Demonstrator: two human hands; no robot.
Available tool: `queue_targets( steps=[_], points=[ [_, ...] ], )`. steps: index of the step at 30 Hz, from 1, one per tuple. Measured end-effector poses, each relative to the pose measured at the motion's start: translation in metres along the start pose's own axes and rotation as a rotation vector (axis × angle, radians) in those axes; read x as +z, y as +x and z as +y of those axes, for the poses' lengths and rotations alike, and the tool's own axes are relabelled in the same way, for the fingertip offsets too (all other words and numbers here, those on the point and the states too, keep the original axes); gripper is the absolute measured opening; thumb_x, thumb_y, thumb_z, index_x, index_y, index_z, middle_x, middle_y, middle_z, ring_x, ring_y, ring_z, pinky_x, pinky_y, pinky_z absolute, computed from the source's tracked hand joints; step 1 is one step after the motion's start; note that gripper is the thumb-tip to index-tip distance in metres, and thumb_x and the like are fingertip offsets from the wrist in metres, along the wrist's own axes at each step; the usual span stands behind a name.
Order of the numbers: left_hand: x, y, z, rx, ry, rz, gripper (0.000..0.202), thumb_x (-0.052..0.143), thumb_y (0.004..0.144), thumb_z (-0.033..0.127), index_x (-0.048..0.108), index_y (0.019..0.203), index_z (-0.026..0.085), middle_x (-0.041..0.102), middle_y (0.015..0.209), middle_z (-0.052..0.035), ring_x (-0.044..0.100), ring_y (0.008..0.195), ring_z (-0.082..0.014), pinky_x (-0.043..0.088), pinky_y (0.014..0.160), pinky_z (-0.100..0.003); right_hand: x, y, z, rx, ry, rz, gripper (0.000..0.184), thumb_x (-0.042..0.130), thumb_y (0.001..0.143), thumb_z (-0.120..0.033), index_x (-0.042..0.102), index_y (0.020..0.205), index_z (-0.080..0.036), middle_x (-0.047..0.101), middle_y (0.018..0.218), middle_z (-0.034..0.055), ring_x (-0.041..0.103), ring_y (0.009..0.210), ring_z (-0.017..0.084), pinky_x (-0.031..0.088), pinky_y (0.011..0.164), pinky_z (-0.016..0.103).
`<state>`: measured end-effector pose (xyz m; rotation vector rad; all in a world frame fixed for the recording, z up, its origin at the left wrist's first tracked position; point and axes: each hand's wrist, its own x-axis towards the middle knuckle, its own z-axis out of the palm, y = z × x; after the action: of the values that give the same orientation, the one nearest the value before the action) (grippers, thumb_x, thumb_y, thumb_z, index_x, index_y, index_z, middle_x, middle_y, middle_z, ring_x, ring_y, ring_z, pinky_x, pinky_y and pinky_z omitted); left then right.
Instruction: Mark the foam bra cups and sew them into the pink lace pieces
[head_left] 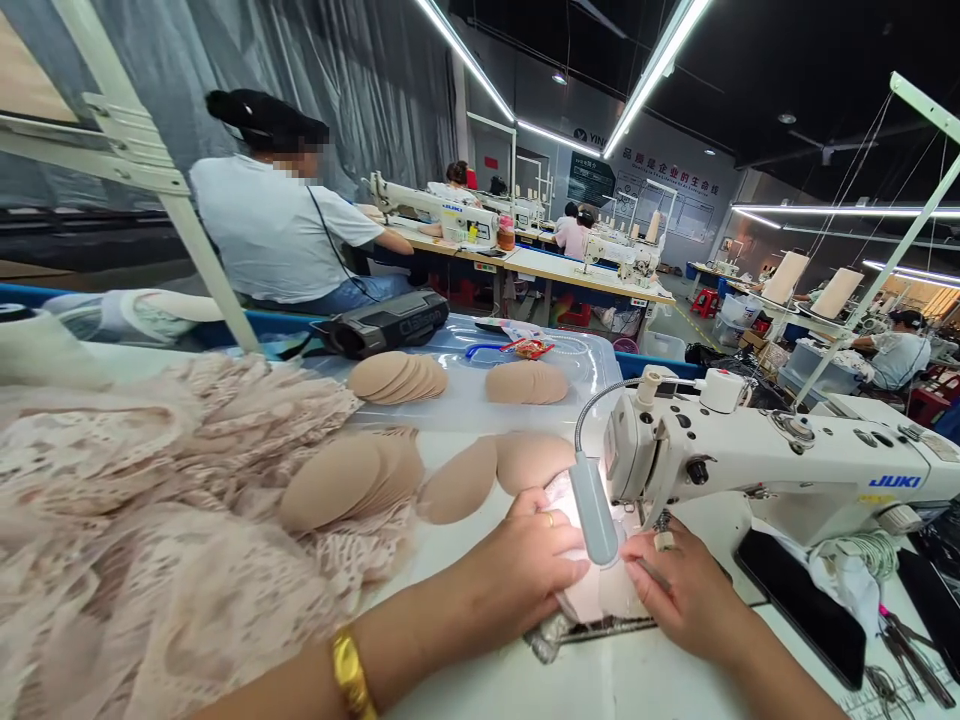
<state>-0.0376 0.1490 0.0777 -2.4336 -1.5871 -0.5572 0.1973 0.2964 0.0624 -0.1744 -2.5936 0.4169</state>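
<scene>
My left hand [529, 560] lies with its fingers pressed flat on a pale pink fabric piece [592, 595] under the needle of a white sewing machine [765, 465]. My right hand [679, 585] rests on the same piece from the right, fingers stretched toward the presser foot. A small work lamp [592, 505] on a flexible neck hangs over the piece and hides part of it. Just beyond my left hand lie beige foam cups [495, 470]. A gold bangle [351, 672] sits on my left wrist.
A heap of pink lace [150, 520] covers the table's left. More beige pads [397, 378] lie on a clear plastic lid [585, 365]. A black phone [802, 605] and scissors [911, 650] lie at right. A person in a white shirt [277, 225] sits ahead; more machines and workers beyond.
</scene>
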Motion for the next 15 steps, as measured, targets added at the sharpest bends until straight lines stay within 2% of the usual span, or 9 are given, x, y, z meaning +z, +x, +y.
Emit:
queue_targets(
  steps=[5,9,12,15],
  points=[
    [0.002,-0.003,0.009,0.005,0.002,-0.002,0.016,0.070,0.089,0.013,0.059,0.083,0.023,0.071,0.086,0.0029,0.065,0.084,-0.0224,0.034,0.099,-0.047,0.000,-0.001,-0.004,-0.074,0.047,-0.086,0.018,0.054,0.104,-0.017,0.069,0.111,-0.025,0.071,0.094,0.0039,0.063,0.086,0.022,0.048,0.080,0.035],
    [0.016,-0.007,0.012,0.049,-0.029,0.039,0.022,0.070,0.091,0.021,0.054,0.077,0.022,0.068,0.082,0.0056,0.061,0.076,-0.0198,0.031,0.100,-0.049,0.000,0.000,-0.011,-0.092,0.034,-0.148,0.020,0.054,0.100,-0.012,0.070,0.098,-0.025,0.064,0.089,0.0023,0.058,0.078,0.020,0.044,0.077,0.033],
    [0.029,-0.009,0.011,0.039,-0.011,0.062,0.021,0.071,0.090,0.025,0.054,0.078,0.023,0.068,0.082,0.0061,0.060,0.073,-0.0190,0.030,0.103,-0.052,0.002,0.000,-0.012,-0.087,0.002,-0.144,0.018,0.055,0.101,-0.012,0.069,0.098,-0.024,0.063,0.088,0.0026,0.057,0.079,0.020,0.043,0.077,0.032],
    [0.039,-0.009,0.009,0.033,0.050,0.136,0.018,0.068,0.089,0.024,0.054,0.077,0.023,0.066,0.077,0.0051,0.058,0.070,-0.0181,0.032,0.103,-0.052,0.006,0.001,-0.010,-0.056,-0.046,-0.141,0.017,0.056,0.102,-0.014,0.070,0.102,-0.025,0.063,0.087,0.0027,0.056,0.080,0.021,0.043,0.077,0.033]
  ],
)
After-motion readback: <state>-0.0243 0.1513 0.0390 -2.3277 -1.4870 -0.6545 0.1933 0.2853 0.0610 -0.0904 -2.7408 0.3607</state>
